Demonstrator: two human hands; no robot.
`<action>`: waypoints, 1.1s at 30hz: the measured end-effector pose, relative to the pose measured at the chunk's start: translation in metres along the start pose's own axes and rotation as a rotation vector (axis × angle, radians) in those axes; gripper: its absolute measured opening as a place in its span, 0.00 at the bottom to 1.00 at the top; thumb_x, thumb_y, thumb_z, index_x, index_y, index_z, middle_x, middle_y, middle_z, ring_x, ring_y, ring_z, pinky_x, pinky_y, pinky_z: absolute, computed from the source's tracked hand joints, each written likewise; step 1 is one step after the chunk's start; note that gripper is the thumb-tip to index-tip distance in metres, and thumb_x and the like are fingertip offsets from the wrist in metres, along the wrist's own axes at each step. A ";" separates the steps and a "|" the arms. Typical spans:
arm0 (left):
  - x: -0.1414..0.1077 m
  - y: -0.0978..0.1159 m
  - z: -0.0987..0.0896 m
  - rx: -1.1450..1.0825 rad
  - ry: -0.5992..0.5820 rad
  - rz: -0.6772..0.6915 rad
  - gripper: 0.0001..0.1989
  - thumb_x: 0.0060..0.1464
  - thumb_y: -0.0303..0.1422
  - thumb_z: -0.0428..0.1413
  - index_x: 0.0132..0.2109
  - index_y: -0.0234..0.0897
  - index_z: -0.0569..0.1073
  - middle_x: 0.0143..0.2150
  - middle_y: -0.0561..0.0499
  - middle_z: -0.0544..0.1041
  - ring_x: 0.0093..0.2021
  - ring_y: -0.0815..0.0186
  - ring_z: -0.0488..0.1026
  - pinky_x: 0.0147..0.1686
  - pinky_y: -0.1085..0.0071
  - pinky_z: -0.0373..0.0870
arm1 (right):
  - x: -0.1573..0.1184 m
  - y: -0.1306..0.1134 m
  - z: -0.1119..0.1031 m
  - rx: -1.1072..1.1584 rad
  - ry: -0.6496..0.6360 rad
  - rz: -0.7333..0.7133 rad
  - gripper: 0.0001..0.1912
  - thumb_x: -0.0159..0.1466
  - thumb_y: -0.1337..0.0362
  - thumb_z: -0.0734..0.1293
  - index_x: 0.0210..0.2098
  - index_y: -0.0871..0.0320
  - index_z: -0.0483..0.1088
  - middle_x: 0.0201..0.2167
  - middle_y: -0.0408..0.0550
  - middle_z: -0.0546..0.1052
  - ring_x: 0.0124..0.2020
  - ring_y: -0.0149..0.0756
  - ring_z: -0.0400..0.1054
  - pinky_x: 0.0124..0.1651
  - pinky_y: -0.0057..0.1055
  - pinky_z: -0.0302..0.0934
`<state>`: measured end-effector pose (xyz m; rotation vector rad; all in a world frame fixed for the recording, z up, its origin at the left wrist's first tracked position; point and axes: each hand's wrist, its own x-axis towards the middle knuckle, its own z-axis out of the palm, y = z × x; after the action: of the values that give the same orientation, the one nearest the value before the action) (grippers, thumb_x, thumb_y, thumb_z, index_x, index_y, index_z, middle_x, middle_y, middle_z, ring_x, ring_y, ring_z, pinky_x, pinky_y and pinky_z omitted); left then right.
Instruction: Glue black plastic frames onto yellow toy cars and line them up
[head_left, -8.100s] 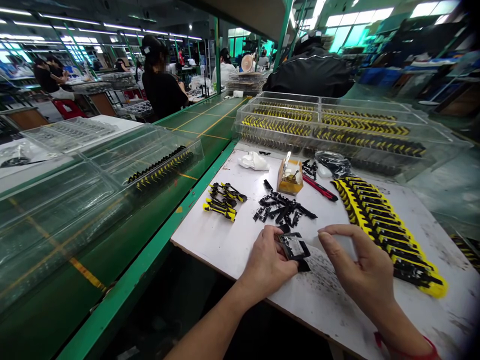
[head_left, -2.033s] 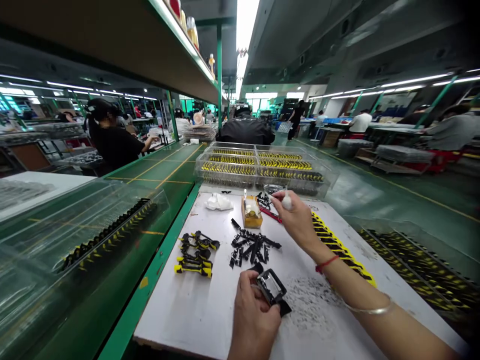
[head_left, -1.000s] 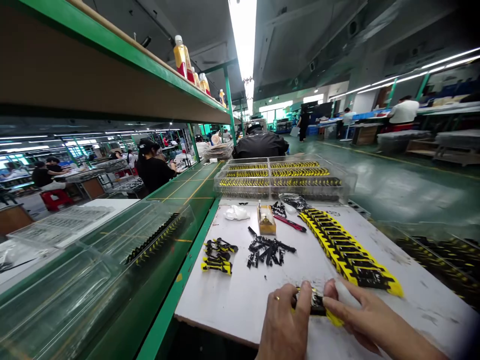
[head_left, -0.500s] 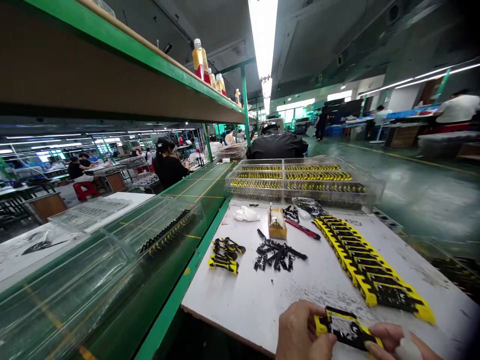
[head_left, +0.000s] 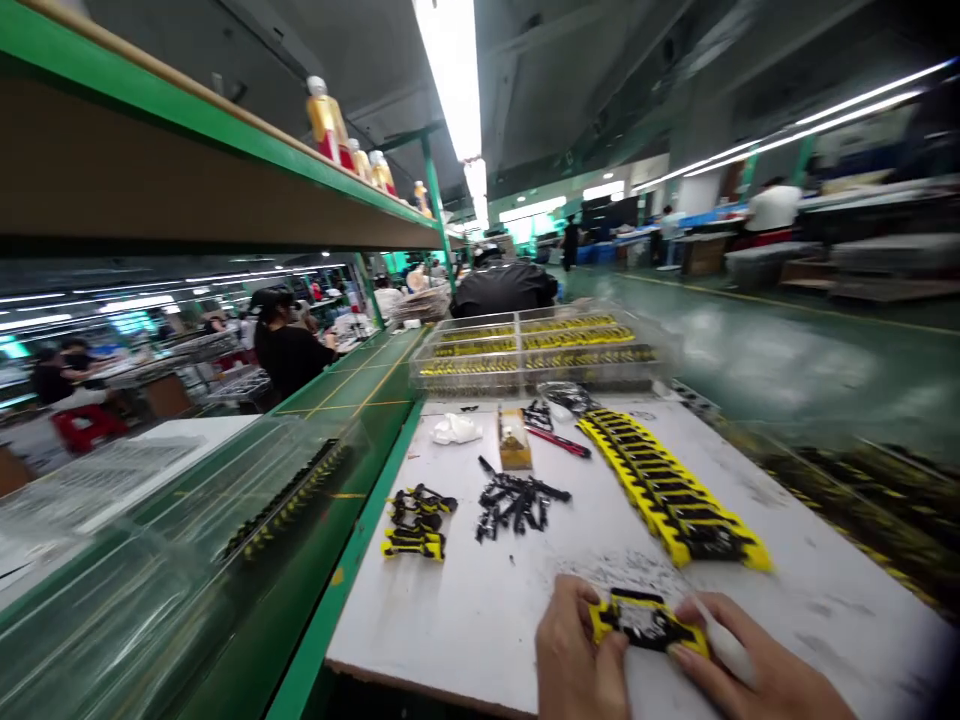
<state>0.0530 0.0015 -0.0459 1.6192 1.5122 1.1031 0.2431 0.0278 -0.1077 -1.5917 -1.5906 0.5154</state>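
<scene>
A black-and-yellow plastic part (head_left: 646, 622) is held between my two hands just above the near edge of the white tabletop. My left hand (head_left: 581, 650) pinches its left yellow end between thumb and fingers. At the opposite end, my right hand (head_left: 757, 665) grips the part with thumb and forefinger. A white oblong thing (head_left: 726, 648) lies against the right fingers; its kind is unclear. Beyond the hands, a long row of similar black-and-yellow parts (head_left: 667, 480) slants across the right side. Loose black pieces (head_left: 517, 500) lie in a pile at the middle.
Several black-and-yellow parts (head_left: 416, 525) sit at the table's left. Behind are crumpled white tissue (head_left: 456, 429), a small box (head_left: 515, 445), a red-and-black pen-like tool (head_left: 559, 442) and a clear tray (head_left: 540, 365) of parts. A green conveyor (head_left: 292, 560) with clear trays runs alongside; co-workers sit beyond.
The view has turned to the right, so the surroundings shift left. Both hands still hold the black-and-yellow part, now seen higher and more fully in the picture.
</scene>
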 end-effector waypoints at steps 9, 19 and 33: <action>0.006 0.008 0.035 -0.047 -0.029 0.031 0.16 0.52 0.32 0.53 0.49 0.38 0.63 0.25 0.58 0.64 0.27 0.66 0.65 0.30 0.71 0.60 | -0.005 -0.025 -0.053 0.084 -0.022 0.059 0.16 0.56 0.58 0.64 0.44 0.51 0.63 0.32 0.42 0.76 0.34 0.41 0.72 0.39 0.35 0.64; 0.045 0.030 0.081 -0.088 -0.165 0.157 0.18 0.52 0.28 0.52 0.51 0.36 0.63 0.31 0.54 0.69 0.31 0.66 0.68 0.35 0.70 0.65 | 0.027 0.012 -0.086 0.046 0.073 0.098 0.22 0.57 0.56 0.64 0.50 0.55 0.62 0.33 0.44 0.75 0.34 0.41 0.70 0.38 0.35 0.62; 0.057 0.025 0.082 -0.093 -0.108 0.085 0.21 0.51 0.29 0.56 0.52 0.36 0.61 0.33 0.54 0.67 0.30 0.68 0.68 0.34 0.71 0.68 | 0.035 0.022 -0.071 0.050 0.243 0.067 0.23 0.54 0.55 0.66 0.47 0.56 0.65 0.42 0.51 0.75 0.44 0.45 0.71 0.44 0.37 0.64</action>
<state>0.1365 0.0612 -0.0512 1.6648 1.3144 1.0971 0.3153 0.0461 -0.0742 -1.6085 -1.3369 0.3780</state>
